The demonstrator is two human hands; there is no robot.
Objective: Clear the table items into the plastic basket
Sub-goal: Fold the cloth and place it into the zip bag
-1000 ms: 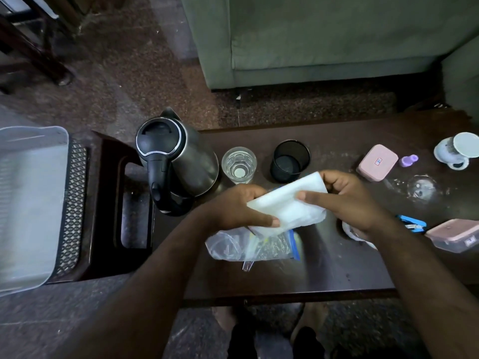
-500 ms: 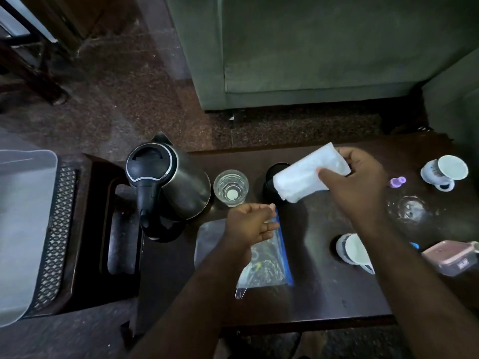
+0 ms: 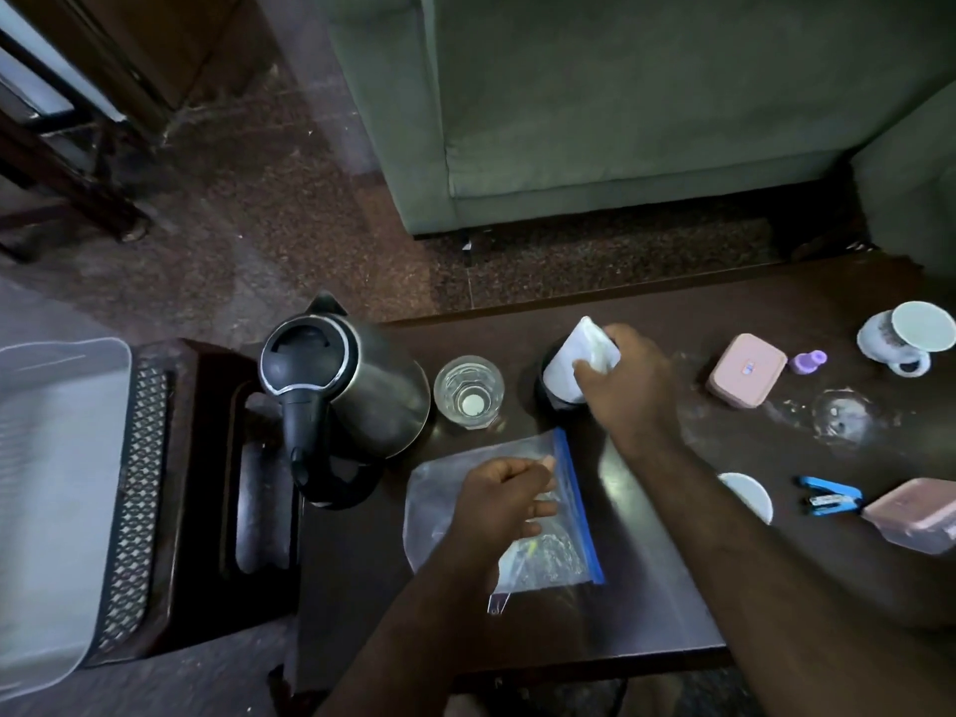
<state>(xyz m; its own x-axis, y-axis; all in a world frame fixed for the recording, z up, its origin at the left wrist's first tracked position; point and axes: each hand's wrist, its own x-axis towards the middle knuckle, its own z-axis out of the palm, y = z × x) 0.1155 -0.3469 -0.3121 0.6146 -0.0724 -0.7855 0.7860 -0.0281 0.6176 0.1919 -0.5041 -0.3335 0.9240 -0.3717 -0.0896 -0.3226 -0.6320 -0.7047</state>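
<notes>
Fingers of the right hand [image 3: 628, 390] are curled round a folded white packet [image 3: 577, 362], which is held tilted over the mouth of a black cup [image 3: 551, 393], its lower end at or inside the rim. Fingers of the left hand [image 3: 499, 501] are loosely curled and are laid on a clear zip bag [image 3: 569, 514] with a blue seal strip; whether the bag is pinched cannot be told. Between the two hands, toward the far edge, a drinking glass [image 3: 469, 394] is seen upright, and just left of it a steel kettle [image 3: 344, 390] is stood on its base. Right of the right hand, a pink lidded box [image 3: 746, 370], a small purple bottle [image 3: 808, 361] and a white mug [image 3: 905, 336] are spread over the dark table [image 3: 672, 613]. Nearer, a blue stapler [image 3: 827, 496] is lain beside a second pink-lidded container [image 3: 913, 514]. Well to the left of the left hand, off the table, the plastic basket [image 3: 57, 499] is set on a dark stool [image 3: 207, 499].
</notes>
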